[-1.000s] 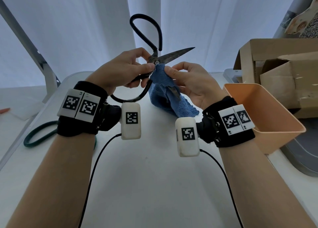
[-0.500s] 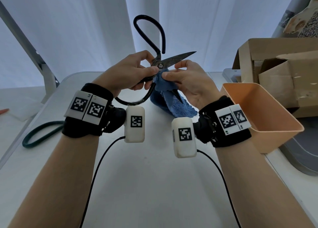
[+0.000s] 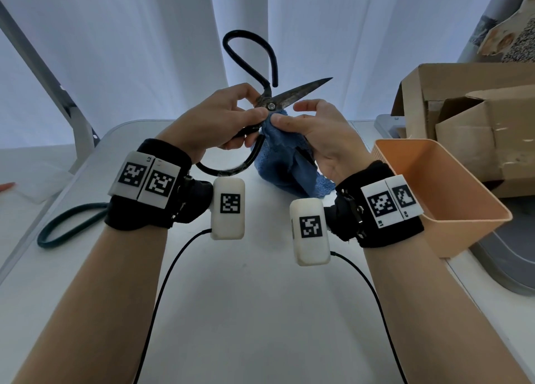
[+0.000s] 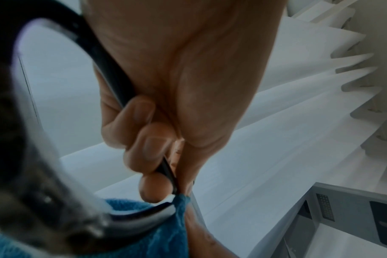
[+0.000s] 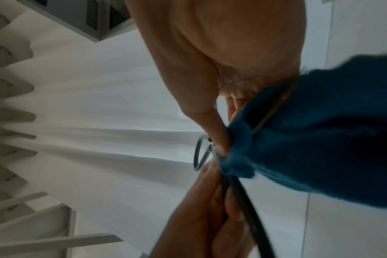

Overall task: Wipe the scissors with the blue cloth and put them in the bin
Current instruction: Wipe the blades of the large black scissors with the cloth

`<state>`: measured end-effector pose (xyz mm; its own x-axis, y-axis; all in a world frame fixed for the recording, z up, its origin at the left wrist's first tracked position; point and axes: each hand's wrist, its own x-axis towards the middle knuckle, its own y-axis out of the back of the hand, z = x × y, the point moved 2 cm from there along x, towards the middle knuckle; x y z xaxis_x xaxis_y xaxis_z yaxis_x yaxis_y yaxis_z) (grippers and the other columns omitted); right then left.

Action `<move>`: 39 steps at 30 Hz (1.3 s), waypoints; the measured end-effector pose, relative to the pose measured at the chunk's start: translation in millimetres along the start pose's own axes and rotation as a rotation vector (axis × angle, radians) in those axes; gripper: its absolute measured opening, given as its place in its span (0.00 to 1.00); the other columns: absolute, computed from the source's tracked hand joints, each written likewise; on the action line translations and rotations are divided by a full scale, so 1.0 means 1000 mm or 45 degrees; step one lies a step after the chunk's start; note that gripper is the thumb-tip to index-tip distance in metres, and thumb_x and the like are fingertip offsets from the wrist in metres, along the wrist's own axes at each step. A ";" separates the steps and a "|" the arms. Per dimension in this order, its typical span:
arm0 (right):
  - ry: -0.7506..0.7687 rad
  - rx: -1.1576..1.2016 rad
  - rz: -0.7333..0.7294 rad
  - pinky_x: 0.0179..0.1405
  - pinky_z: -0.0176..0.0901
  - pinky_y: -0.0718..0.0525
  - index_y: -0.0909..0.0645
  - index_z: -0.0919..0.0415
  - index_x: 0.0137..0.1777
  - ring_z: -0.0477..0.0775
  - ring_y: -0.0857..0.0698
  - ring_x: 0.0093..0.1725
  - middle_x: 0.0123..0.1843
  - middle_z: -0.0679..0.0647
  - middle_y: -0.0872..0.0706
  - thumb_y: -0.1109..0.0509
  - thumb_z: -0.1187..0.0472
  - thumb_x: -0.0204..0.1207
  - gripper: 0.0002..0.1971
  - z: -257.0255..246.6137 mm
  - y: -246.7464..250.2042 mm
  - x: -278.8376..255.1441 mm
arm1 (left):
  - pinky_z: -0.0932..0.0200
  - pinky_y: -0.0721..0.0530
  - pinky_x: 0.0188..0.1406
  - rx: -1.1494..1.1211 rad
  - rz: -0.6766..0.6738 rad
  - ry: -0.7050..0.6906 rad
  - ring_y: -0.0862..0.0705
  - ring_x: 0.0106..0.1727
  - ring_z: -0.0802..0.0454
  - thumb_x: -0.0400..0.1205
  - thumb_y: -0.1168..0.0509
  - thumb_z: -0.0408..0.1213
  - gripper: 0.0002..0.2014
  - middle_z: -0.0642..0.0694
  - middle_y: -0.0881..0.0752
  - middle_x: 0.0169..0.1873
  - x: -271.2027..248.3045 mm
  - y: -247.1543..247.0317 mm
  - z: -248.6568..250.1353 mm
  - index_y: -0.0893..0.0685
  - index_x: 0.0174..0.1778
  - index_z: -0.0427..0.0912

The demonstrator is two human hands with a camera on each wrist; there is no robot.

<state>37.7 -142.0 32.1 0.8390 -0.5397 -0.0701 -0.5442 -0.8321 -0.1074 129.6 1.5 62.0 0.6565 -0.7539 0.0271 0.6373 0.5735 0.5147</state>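
Both hands are raised above the white counter (image 3: 260, 296), working close together on a pair of black scissors (image 3: 301, 92). The left hand (image 3: 211, 125) is clamped on the scissors just below the pivot, thumb and fingers curled round the lower handle shank, as the left wrist view confirms. The scissors are spread wide: one handle loop stands up and away from the person, the other curves down under the left hand, and one dark, stained blade points up to the right. The other blade runs down into the blue cloth (image 3: 286, 163), where only a sliver of it shows.

The right hand (image 3: 324, 140) pinches the blue cloth at the pivot, thumb tip pressed on the fabric just beside the left thumb, with the forefinger arched above near the bare blade. The rest of the cloth hangs down from the right hand; whether its lower edge reaches the counter cannot be told.

The orange bin (image 3: 451, 192) stands on the counter just right of the right wrist, open side up. Behind it sit cardboard boxes (image 3: 469, 114). A dark green cable (image 3: 66, 224) loops across the counter's left edge
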 end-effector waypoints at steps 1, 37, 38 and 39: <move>0.005 0.001 -0.020 0.58 0.56 0.11 0.26 0.60 0.67 0.61 0.10 0.55 0.56 0.63 0.11 0.19 0.67 0.71 0.27 0.000 0.000 0.001 | 0.57 0.31 0.31 0.003 0.000 0.004 0.30 0.36 0.44 0.88 0.37 0.43 0.11 0.44 0.18 0.26 0.000 0.001 0.000 0.21 0.60 0.40; 0.049 -0.074 -0.169 0.44 0.46 0.15 0.23 0.62 0.72 0.55 0.13 0.42 0.37 0.52 0.15 0.27 0.73 0.76 0.24 0.000 0.000 0.005 | 0.58 0.30 0.31 0.006 0.035 0.012 0.29 0.36 0.45 0.88 0.37 0.43 0.11 0.46 0.18 0.25 0.001 0.002 -0.001 0.22 0.62 0.41; 0.053 -0.088 -0.162 0.44 0.46 0.15 0.22 0.62 0.71 0.54 0.13 0.42 0.36 0.51 0.15 0.26 0.72 0.76 0.23 -0.001 0.000 0.005 | 0.58 0.30 0.31 0.008 0.035 0.014 0.29 0.36 0.45 0.88 0.37 0.43 0.11 0.46 0.18 0.25 0.000 0.002 0.000 0.22 0.62 0.41; 0.063 -0.100 -0.146 0.44 0.46 0.15 0.21 0.63 0.69 0.53 0.13 0.40 0.35 0.51 0.16 0.25 0.71 0.76 0.22 -0.001 0.000 0.004 | 0.59 0.30 0.30 0.010 0.037 0.015 0.29 0.36 0.45 0.88 0.37 0.44 0.11 0.46 0.18 0.25 0.000 0.002 0.000 0.22 0.62 0.41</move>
<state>41.3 -144.2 33.3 0.8959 -0.4442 -0.0130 -0.4443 -0.8952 -0.0338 130.6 2.3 63.2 0.6791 -0.7334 0.0321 0.6151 0.5924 0.5203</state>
